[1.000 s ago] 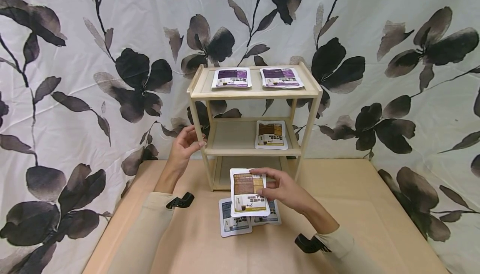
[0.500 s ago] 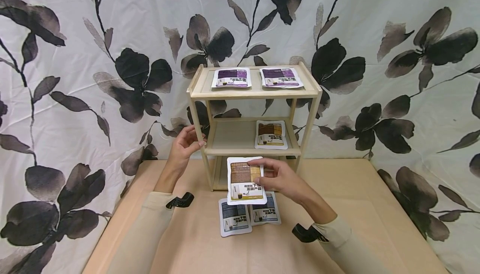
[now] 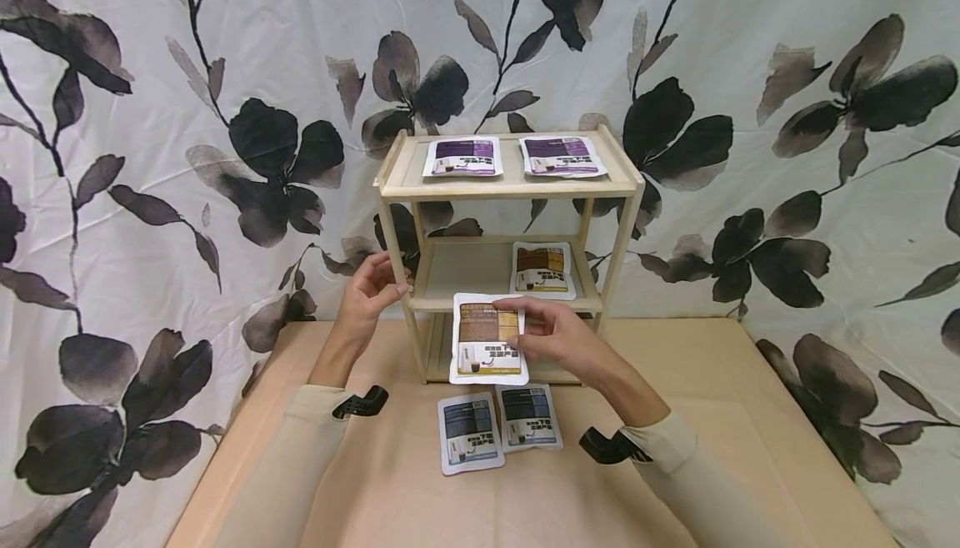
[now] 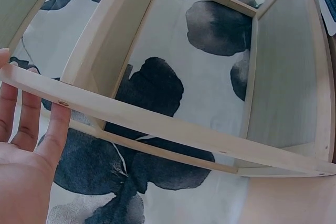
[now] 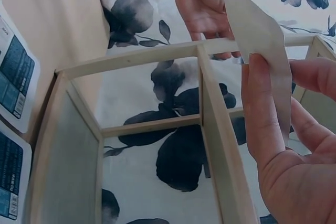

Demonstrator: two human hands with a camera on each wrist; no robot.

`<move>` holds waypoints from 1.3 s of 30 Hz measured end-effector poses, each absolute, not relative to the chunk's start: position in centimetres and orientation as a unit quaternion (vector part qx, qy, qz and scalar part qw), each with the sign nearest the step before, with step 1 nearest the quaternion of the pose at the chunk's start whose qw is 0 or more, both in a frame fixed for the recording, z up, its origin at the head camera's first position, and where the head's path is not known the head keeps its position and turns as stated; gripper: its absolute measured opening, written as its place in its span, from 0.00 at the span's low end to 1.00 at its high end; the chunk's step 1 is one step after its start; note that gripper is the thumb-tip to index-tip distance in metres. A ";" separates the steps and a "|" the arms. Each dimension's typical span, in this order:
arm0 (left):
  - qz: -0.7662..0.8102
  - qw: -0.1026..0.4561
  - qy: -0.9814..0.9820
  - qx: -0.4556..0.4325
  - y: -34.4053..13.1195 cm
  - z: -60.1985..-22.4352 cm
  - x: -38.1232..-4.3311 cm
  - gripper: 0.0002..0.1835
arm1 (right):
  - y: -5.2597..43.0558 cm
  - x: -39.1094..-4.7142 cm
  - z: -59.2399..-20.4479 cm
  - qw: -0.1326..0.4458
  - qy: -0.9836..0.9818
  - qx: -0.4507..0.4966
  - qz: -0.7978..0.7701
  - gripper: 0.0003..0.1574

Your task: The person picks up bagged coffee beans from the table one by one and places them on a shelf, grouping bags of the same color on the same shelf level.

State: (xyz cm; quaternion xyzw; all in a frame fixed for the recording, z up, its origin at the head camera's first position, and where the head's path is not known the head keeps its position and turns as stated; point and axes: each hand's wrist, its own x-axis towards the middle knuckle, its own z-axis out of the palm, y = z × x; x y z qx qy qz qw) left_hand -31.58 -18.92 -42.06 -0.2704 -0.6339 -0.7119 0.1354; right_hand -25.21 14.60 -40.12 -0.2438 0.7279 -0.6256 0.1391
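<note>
My right hand pinches a brown-and-yellow printed white pouch by its right side. In the head view the pouch is raised in front of the middle shelf's front edge; the right wrist view has its plain edge between thumb and fingers. My left hand holds the left front post of a small wooden shelf rack, thumb in front and fingers behind. Another brown-and-yellow pouch lies on the right of the middle shelf. Two purple pouches, a left one and a right one, lie on the top shelf.
Two blue-printed pouches, a left one and a right one, lie side by side on the table before the rack. Behind stands a flower-patterned cloth. The bottom shelf is partly hidden by the raised pouch.
My right hand has lifted the brown-and-yellow pouch away from above the blue pouches toward the middle shelf, uncovering them. My left hand stays on the post.
</note>
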 end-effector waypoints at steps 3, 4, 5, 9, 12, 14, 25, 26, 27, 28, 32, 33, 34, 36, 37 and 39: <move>-0.714 0.138 -0.630 -0.272 -18.9 -42.0 -31.6 0.27 | 14.6 -25.6 -39.7 0.140 0.723 -0.240 -0.633 0.35; -0.715 0.139 -0.629 -0.272 -18.9 -42.0 -31.6 0.27 | 14.5 -25.7 -39.6 0.140 0.721 -0.239 -0.635 0.35; -0.716 0.139 -0.629 -0.272 -18.9 -42.0 -31.5 0.27 | 14.5 -25.8 -39.4 0.139 0.719 -0.238 -0.638 0.35; -0.716 0.139 -0.629 -0.272 -18.9 -42.0 -31.5 0.28 | 14.3 -26.3 -39.0 0.131 0.716 -0.233 -0.644 0.36; -0.714 0.138 -0.631 -0.271 -18.9 -42.0 -31.5 0.27 | 14.1 -26.8 -38.6 0.124 0.714 -0.236 -0.648 0.36; -0.714 0.138 -0.630 -0.270 -18.9 -41.9 -31.5 0.27 | 14.0 -27.0 -38.4 0.120 0.713 -0.238 -0.649 0.36; -0.719 0.138 -0.627 -0.266 -18.8 -41.9 -31.5 0.26 | 13.4 -28.7 -37.3 0.091 0.738 -0.244 -0.622 0.36; -0.719 0.138 -0.627 -0.267 -18.8 -41.9 -31.5 0.26 | 13.4 -28.9 -37.2 0.090 0.740 -0.247 -0.620 0.36; -0.719 0.138 -0.626 -0.267 -18.7 -41.9 -31.5 0.26 | 13.4 -29.1 -37.1 0.089 0.740 -0.250 -0.618 0.36; -0.719 0.138 -0.626 -0.267 -18.7 -41.9 -31.5 0.26 | 13.3 -29.2 -37.1 0.089 0.741 -0.251 -0.617 0.36; -0.721 0.138 -0.624 -0.266 -18.7 -41.9 -31.5 0.26 | 13.4 -29.9 -36.8 0.083 0.753 -0.255 -0.601 0.37; -0.721 0.139 -0.624 -0.267 -18.7 -41.9 -31.5 0.26 | 13.4 -30.0 -36.8 0.086 0.753 -0.254 -0.601 0.37; -0.721 0.139 -0.625 -0.266 -18.7 -41.9 -31.5 0.26 | 13.4 -30.1 -36.7 0.088 0.754 -0.253 -0.599 0.38; -0.719 0.139 -0.626 -0.266 -18.7 -41.9 -31.5 0.26 | 13.3 -30.3 -36.6 0.095 0.755 -0.248 -0.599 0.39; -0.718 0.139 -0.627 -0.267 -18.8 -41.9 -31.5 0.26 | 13.3 -30.4 -36.5 0.099 0.755 -0.244 -0.601 0.39; -0.716 0.138 -0.630 -0.267 -18.8 -42.0 -31.5 0.26 | 13.2 -30.6 -36.4 0.103 0.755 -0.239 -0.601 0.39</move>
